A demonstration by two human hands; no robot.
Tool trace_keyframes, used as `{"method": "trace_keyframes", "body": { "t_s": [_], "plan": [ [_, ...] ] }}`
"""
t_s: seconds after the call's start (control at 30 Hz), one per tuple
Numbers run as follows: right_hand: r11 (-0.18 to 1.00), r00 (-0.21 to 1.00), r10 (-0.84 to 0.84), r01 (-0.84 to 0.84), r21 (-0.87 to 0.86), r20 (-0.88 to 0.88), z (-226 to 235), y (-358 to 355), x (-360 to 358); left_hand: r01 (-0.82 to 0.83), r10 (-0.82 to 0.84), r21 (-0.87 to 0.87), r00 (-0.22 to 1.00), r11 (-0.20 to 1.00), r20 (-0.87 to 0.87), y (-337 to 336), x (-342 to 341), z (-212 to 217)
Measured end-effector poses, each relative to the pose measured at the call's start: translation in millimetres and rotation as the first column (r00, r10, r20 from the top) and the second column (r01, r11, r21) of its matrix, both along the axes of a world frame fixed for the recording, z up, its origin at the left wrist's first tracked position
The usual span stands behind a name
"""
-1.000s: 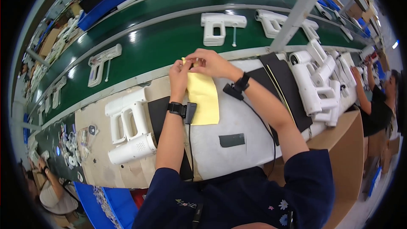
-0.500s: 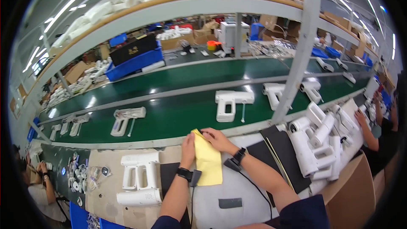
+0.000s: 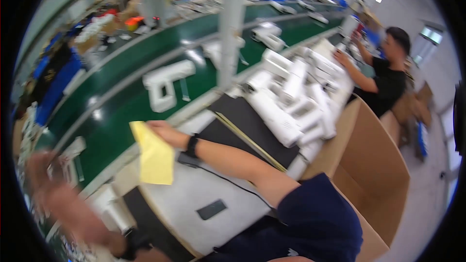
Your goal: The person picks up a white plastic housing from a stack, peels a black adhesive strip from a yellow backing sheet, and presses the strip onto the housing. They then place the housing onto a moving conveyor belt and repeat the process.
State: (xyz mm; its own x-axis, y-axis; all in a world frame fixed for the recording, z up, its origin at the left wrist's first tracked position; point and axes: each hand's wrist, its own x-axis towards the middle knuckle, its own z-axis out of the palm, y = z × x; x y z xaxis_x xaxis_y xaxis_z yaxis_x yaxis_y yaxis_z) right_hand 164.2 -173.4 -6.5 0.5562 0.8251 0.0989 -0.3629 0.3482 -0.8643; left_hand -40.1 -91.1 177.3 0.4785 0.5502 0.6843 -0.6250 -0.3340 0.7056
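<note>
My right hand (image 3: 164,133) pinches the top edge of a yellow sheet (image 3: 158,161), which hangs over the pale work mat (image 3: 187,199). Whether the sheet is paper or cloth I cannot tell. My left hand (image 3: 60,199), smeared by motion, is at the far left, away from the sheet; its fingers cannot be made out. Close to it, a white gun-shaped housing (image 3: 73,153) lies on the green conveyor belt (image 3: 114,131). Partly hidden behind my left forearm is a white double-handled housing (image 3: 114,208) on the bench.
Several white housings (image 3: 286,99) are heaped on the right of the bench, beside dark sheets (image 3: 242,126) with yellow edges. An open cardboard box (image 3: 369,179) stands at the right. Beyond it sits a co-worker (image 3: 388,73). A metal post (image 3: 230,29) rises by the belt.
My view has swung to the right. My left hand has let go of the yellow sheet and moved off to the left, while my right hand keeps hold of it.
</note>
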Motion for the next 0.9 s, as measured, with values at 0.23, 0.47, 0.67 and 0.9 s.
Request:
{"method": "trace_keyframes", "body": {
  "t_s": [0.23,0.47,0.67,0.9],
  "plan": [
    [0.972,0.996,0.088,-0.078,0.22,-0.033,-3,5,2,0.145,-0.201,-0.286,0.964,0.947,-0.176,-68,-11,-87],
    [0.985,0.992,0.119,-0.112,0.128,-0.043,-26,-11,-7,0.112,-0.174,-0.299,0.967,0.948,-0.188,-65,-19,-90],
    [0.969,0.977,0.174,-0.193,0.153,0.126,45,18,2,0.084,-0.096,-0.157,0.993,0.984,-0.066,-27,-16,-43],
    [0.893,0.884,0.349,-0.414,0.175,0.312,109,89,-17,-0.131,0.13,0.007,0.989,0.991,0.075,13,-45,-2]
  ]
}}
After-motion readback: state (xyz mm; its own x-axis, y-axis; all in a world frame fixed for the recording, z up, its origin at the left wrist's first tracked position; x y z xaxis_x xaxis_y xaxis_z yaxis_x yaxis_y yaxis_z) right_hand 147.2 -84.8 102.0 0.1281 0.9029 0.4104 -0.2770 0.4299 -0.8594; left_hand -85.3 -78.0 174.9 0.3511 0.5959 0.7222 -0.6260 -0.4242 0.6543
